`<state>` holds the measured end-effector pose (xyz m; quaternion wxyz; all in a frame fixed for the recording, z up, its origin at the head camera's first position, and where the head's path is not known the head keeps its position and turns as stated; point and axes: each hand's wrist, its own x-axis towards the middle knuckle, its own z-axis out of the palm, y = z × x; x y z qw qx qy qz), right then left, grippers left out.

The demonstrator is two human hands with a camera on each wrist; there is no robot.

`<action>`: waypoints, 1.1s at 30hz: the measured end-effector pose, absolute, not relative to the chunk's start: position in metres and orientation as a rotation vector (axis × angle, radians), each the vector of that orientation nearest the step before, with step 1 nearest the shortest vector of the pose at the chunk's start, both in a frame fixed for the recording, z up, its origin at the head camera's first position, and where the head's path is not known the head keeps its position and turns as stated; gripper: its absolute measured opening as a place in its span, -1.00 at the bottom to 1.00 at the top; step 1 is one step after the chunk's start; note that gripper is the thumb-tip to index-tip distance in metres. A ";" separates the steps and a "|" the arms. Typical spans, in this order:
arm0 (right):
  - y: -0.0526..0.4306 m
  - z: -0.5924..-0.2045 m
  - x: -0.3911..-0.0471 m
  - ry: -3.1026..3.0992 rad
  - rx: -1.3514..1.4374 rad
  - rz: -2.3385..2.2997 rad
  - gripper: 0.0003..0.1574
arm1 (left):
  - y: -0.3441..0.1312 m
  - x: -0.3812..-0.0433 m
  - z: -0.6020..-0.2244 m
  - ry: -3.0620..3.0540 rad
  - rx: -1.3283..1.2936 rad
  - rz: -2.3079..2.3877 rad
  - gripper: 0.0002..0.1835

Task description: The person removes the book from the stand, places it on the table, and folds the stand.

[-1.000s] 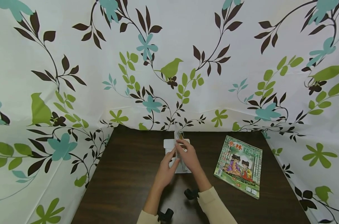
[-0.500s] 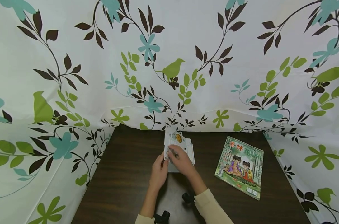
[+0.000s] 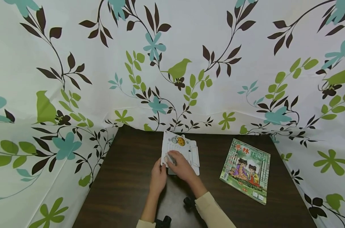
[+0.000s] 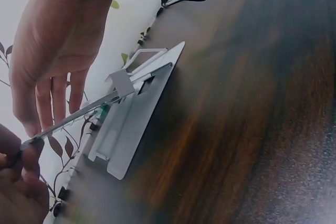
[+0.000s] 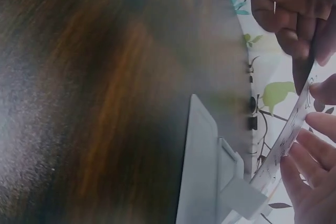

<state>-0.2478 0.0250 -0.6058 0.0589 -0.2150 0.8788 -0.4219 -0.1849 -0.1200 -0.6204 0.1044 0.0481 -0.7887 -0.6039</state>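
Observation:
A white folding book stand point(image 3: 175, 144) with a cartoon print near its top stands at the back middle of the table in the head view. My left hand point(image 3: 158, 177) pinches the lower left edge of its printed panel. My right hand point(image 3: 183, 166) lies over the lower part of that panel, its fingertips touching the face. In the right wrist view the fingers point(image 5: 304, 169) look fairly straight against the print. The flat base plate point(image 4: 139, 129) slants away from the panel in the left wrist view, with a bent tab point(image 4: 122, 83) between them.
A green illustrated magazine point(image 3: 245, 171) lies to the right on the dark wooden table point(image 3: 124, 190). A white curtain point(image 3: 189, 41) printed with leaves and birds hangs behind and on both sides. Black wrist cameras point(image 3: 163, 220) sit on the wrists.
The printed panel, edge-on before, now shows its face and has moved left. My right hand has slid from the panel's upper right onto its face; my left hand has moved slightly left.

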 end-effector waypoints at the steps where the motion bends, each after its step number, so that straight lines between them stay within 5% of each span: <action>1: 0.024 -0.606 -0.247 2.661 -0.659 -1.264 -0.35 | -0.120 -0.185 -0.621 -2.327 0.165 -1.765 -0.55; 20: 0.015 -0.630 -0.248 2.726 -0.820 -1.058 -0.40 | -0.134 -0.198 -0.689 -2.401 0.318 -1.385 -0.61; 33: 0.012 -0.640 -0.243 2.738 -0.866 -1.010 -0.33 | -0.133 -0.183 -0.659 -2.588 0.378 -1.267 -0.69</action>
